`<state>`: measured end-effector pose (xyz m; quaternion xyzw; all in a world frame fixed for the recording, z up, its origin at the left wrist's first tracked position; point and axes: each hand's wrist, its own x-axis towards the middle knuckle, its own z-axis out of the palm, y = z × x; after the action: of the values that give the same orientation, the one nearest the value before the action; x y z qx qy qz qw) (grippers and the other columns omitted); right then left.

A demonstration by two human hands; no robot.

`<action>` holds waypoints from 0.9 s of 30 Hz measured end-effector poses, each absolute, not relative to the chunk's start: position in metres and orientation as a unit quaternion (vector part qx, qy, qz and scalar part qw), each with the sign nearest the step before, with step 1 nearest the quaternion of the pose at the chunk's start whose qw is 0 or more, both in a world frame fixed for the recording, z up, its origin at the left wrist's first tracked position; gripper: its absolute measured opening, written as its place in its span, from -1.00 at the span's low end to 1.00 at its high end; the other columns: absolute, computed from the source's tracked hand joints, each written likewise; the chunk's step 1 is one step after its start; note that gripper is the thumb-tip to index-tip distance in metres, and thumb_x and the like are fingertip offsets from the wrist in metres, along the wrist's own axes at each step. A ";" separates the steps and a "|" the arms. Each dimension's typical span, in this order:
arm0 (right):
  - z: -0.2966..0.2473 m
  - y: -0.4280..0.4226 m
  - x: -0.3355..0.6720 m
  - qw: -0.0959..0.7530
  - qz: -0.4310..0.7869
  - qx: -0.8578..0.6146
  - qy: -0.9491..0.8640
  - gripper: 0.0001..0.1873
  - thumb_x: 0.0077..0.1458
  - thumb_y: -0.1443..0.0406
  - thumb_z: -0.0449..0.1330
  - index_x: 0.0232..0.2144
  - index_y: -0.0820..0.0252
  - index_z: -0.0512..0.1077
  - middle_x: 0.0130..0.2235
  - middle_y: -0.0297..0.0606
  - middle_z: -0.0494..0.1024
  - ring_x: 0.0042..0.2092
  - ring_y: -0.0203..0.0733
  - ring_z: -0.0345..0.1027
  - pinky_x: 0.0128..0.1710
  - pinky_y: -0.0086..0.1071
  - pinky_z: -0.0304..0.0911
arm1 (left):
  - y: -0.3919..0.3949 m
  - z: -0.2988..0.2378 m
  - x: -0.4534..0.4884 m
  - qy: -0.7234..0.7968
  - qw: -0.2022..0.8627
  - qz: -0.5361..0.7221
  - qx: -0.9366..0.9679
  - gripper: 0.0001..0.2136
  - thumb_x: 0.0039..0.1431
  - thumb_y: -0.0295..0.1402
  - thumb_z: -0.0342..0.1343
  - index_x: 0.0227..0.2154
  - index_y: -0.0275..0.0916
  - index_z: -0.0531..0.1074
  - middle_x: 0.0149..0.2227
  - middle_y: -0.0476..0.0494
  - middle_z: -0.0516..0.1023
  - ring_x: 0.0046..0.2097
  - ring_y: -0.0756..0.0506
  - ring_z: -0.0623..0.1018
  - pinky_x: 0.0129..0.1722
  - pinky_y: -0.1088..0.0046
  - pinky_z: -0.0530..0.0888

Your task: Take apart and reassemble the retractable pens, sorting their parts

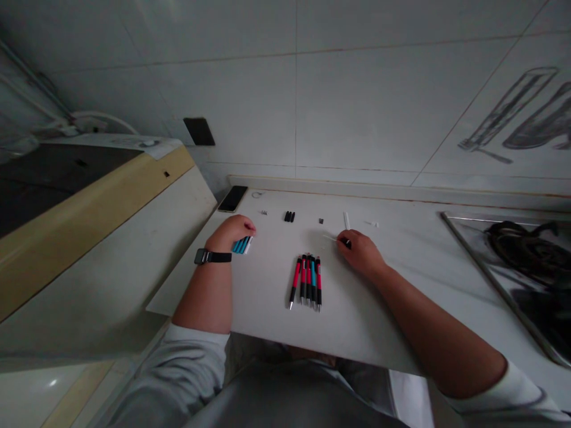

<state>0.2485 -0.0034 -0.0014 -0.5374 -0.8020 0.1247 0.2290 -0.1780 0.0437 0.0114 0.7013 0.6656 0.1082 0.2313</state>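
My left hand [235,230], a watch on its wrist, is over the top ends of several blue and white pen barrels [241,245] at the left of the counter. Its fingers are pinched together, and what they hold, if anything, is hidden. My right hand [359,251] is closed on a thin whitish pen refill [329,238], which points out to the left. Something dark shows at its fingertips. Between the hands lie several assembled pens [307,280], mostly red and one blue, with black grips and silver tips toward me.
Along the back of the white counter [267,297] are small metal parts [264,213], black grips [289,217], small dark pieces [321,220], clear refills [347,220] and tiny pale parts [373,224]. A phone [232,198] lies back left; a gas stove [521,261] is right.
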 end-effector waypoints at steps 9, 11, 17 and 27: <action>0.004 -0.006 0.238 0.337 0.246 -0.526 -0.741 -0.75 0.24 0.12 0.12 -0.28 0.12 0.50 -0.30 -0.23 0.56 -0.26 -0.15 0.40 -0.18 -0.30 0.26 | 0.038 0.027 -0.165 0.671 0.178 0.148 0.704 -0.80 0.12 -0.23 0.24 -0.35 -0.25 0.65 -0.33 -0.14 0.69 -0.29 -0.10 0.58 -0.31 0.47 0.40; 0.007 -0.008 0.232 0.387 0.350 -0.510 -0.684 -0.73 0.19 0.05 0.18 -0.31 0.11 0.48 -0.36 -0.30 0.53 -0.31 -0.18 0.37 -0.23 -0.32 0.25 | 0.034 0.035 -0.144 0.659 0.163 0.220 0.701 -0.75 0.19 -0.17 0.19 -0.29 -0.25 0.64 -0.29 -0.14 0.69 -0.26 -0.11 0.57 -0.27 0.46 0.41; 0.017 -0.020 0.212 0.500 0.602 -0.400 -0.476 -0.63 -0.03 0.01 0.43 -0.31 0.10 0.49 -0.30 -0.30 0.59 -0.22 -0.19 0.42 -0.14 -0.30 0.29 | 0.001 0.035 -0.036 0.481 0.315 0.342 0.743 -0.74 0.27 -0.17 0.18 -0.13 -0.23 0.57 -0.18 -0.14 0.67 -0.17 -0.09 0.60 -0.14 0.42 0.48; 0.016 -0.027 0.198 0.532 0.679 -0.334 -0.380 -0.65 -0.12 0.09 0.51 -0.37 0.09 0.50 -0.23 -0.37 0.57 -0.17 -0.22 0.43 -0.10 -0.31 0.32 | -0.014 0.005 0.016 0.369 0.473 0.386 0.701 -0.75 0.22 -0.26 0.25 -0.10 -0.26 0.50 -0.18 -0.18 0.65 -0.16 -0.09 0.63 -0.11 0.38 0.54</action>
<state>0.1982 -0.0270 0.0156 -0.3342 -0.3800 0.6785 0.5325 0.0159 -0.0138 0.0052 0.7007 0.3691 0.3862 0.4728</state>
